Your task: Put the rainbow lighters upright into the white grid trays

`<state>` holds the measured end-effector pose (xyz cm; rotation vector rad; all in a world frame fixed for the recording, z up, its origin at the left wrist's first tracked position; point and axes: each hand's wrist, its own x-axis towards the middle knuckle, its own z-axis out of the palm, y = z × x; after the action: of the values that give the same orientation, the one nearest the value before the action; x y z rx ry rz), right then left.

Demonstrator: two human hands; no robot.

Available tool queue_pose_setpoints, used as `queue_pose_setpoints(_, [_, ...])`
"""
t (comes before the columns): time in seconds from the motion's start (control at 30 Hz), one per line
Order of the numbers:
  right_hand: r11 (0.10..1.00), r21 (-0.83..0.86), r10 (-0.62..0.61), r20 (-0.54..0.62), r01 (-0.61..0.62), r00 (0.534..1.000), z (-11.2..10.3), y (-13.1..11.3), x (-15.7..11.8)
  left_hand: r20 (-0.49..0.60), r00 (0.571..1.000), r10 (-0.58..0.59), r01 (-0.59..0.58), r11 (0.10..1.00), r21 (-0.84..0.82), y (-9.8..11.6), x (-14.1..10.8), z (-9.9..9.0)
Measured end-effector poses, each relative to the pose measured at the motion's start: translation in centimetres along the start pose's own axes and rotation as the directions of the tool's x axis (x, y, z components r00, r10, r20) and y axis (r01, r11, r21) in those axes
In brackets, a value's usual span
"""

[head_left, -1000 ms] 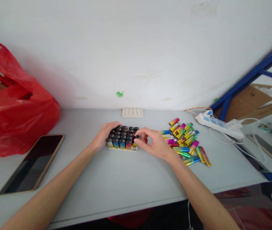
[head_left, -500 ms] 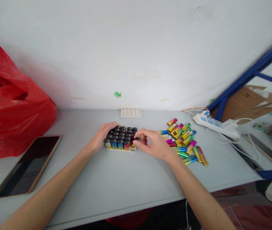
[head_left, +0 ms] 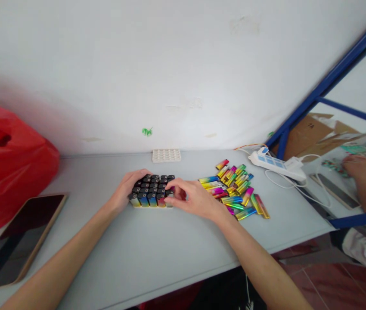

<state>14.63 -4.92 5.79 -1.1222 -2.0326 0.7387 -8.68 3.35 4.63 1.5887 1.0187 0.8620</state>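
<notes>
Rows of black-topped lighters (head_left: 152, 187) stand upright in a white tray (head_left: 150, 207) on the grey table. My left hand (head_left: 127, 188) is wrapped round the tray's left side, its fingers against the outer lighters. At the front right corner, the thumb and forefinger of my right hand (head_left: 184, 196) close on a lighter (head_left: 169, 193) that stands in the tray. Several shiny coloured lighters (head_left: 234, 189) lie in a loose pile to the right of my right hand.
Against the wall lies a white holder with holes (head_left: 166, 155). At the left are a red bag (head_left: 11, 159) and a phone (head_left: 18, 237). A power strip (head_left: 278, 165) with cables lies right, near a blue frame (head_left: 315, 92). Another person's hand (head_left: 359, 167) is beyond it.
The lighter in my right hand has gone down into the front right corner of the tray. The whole view has shifted, so the table's things appear further left.
</notes>
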Motion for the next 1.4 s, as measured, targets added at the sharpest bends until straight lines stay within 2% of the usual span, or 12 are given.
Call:
queue_pose_setpoints(0.1, [1.000, -0.017, 0.007, -0.041, -0.008, 0.999, -0.7, 0.0, 0.2, -0.003, 1.000, -0.013, 0.013, 1.000, -0.002, -0.1, 0.1, -0.1])
queue_pose_setpoints(0.23, [0.958, -0.275, 0.009, -0.244, -0.078, 0.970, -4.2, 2.0, -0.3, -0.010, 0.999, -0.052, 0.052, 0.998, -0.046, -0.4, 0.1, 0.0])
queue_pose_setpoints(0.33, [0.859, -0.465, 0.131, -0.206, -0.215, 0.970, -7.1, 4.6, -1.6, -0.017, 0.999, -0.036, 0.035, 0.998, -0.050, -0.5, 0.1, 0.0])
queue_pose_setpoints(0.43, [0.802, -0.515, 0.290, -0.107, -0.303, 0.951, -8.7, 6.6, -2.8, -0.013, 0.999, -0.030, 0.029, 0.997, -0.078, -0.7, 0.1, 0.0])
queue_pose_setpoints(0.53, [0.780, -0.535, 0.353, -0.050, -0.324, 0.934, -9.1, 7.2, -3.1, -0.012, 0.999, -0.035, 0.034, 0.995, -0.096, -0.7, 0.1, 0.1])
queue_pose_setpoints(0.67, [0.766, -0.549, 0.368, -0.053, -0.335, 0.928, -8.7, 7.2, -2.7, -0.020, 0.999, -0.048, 0.046, 0.995, -0.093, -0.6, 0.1, 0.1])
queue_pose_setpoints(0.8, [0.773, -0.553, 0.305, -0.106, -0.311, 0.947, -7.7, 6.9, -2.2, -0.013, 0.999, -0.044, 0.042, 0.995, -0.094, -0.6, 0.0, 0.1])
queue_pose_setpoints(0.87, [0.823, -0.497, 0.214, -0.177, -0.275, 0.961, -7.0, 6.3, -1.7, -0.014, 0.999, -0.047, 0.045, 0.994, -0.101, -0.6, 0.0, 0.1])
queue_pose_setpoints(0.93, [0.889, -0.380, 0.168, -0.250, -0.256, 0.954, -6.1, 5.5, -1.1, -0.016, 0.999, -0.044, 0.042, 0.994, -0.103, -0.7, 0.0, 0.1])
queue_pose_setpoints(1.13, [0.965, -0.120, 0.173, -0.373, -0.232, 0.912, -3.1, 4.0, 0.2, -0.028, 0.999, -0.030, 0.028, 0.996, -0.086, -0.5, 0.1, 0.2])
queue_pose_setpoints(1.3, [0.965, 0.145, 0.258, -0.372, -0.219, 0.892, -1.6, 4.1, 0.7, -0.030, 1.000, -0.008, 0.006, 0.998, -0.057, -0.3, 0.0, 0.2])
queue_pose_setpoints(1.4, [0.890, 0.400, 0.347, -0.285, -0.218, 0.894, -1.0, 3.6, 0.9, -0.025, 1.000, -0.003, 0.002, 0.998, -0.061, -0.4, 0.0, 0.2])
